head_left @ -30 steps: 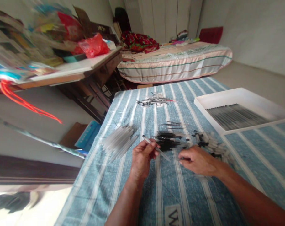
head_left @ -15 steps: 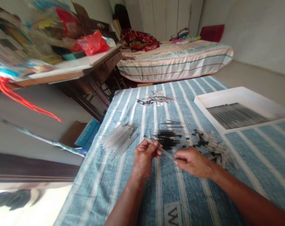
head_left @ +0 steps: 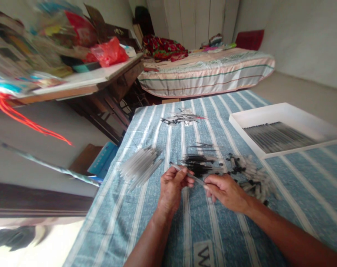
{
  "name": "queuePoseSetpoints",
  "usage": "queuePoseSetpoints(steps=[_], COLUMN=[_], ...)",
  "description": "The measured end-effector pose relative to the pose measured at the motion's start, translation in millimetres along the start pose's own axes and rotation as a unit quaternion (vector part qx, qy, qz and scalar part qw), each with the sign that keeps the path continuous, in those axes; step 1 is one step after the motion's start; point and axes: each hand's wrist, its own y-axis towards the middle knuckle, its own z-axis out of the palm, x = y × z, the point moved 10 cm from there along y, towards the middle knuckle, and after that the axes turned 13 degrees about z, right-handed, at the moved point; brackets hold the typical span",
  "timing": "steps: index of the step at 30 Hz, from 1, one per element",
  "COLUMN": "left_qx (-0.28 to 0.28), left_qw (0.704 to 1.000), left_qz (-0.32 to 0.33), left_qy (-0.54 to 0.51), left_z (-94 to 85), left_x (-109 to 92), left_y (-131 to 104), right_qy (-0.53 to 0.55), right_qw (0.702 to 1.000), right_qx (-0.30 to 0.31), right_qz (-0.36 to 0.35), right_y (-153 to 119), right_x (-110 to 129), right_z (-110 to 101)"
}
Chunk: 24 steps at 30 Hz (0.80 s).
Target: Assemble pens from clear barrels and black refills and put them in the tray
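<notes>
A thin translucent pen point(head_left: 196, 179) with a dark end slants between my two hands over the striped cloth. My left hand point(head_left: 171, 187) pinches it near its upper-left end. At its lower-right end the fingers of my right hand point(head_left: 225, 191) are closed on it. Left of my hands lies a pile of clear pen barrels point(head_left: 142, 165). Just beyond them are black pen refills point(head_left: 197, 163), partly hidden by my fingers. Clear pen caps point(head_left: 253, 172) with black parts lie heaped beside my right hand.
A white box point(head_left: 254, 139) at the right holds a row of pens point(head_left: 278, 136). Small dark and clear pieces point(head_left: 182, 117) lie near the far edge of the striped cloth point(head_left: 146, 230). A cluttered desk point(head_left: 101, 79) stands left, a bed point(head_left: 207, 76) behind.
My right hand has shifted slightly at the pen's lower end, and its fingers look a little more spread below it. My left hand keeps its pinch, almost unmoved.
</notes>
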Motion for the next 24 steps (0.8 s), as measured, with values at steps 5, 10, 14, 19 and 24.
queuePoseSetpoints(steps=[5,10,14,19,24], left_qx=[-0.015,-0.03,-0.043,-0.008,0.023], left_qw=[1.0,0.999,0.997,0.997,0.996], left_qz=[-0.002,-0.004,0.005,-0.002,-0.04], left_qy=[0.007,0.043,0.061,0.076,0.075], left_z=[-0.3,-9.1,-13.1,5.4,17.3], left_x=[0.2,3.3,0.6,-3.0,6.3], left_y=[-0.6,3.8,8.6,1.4,-3.7], right_qy=[0.023,0.063,0.057,-0.094,-0.22], right_qw=[1.0,0.998,0.998,0.99,0.962], right_qx=[-0.021,-0.03,-0.026,-0.073,-0.113], right_qz=[-0.002,0.006,0.026,-0.071,-0.117], right_y=[2.2,7.6,15.2,11.6,6.3], right_x=[0.8,1.4,1.2,27.4,41.2], right_z=[-2.9,-2.2,-3.2,-14.3,-19.6])
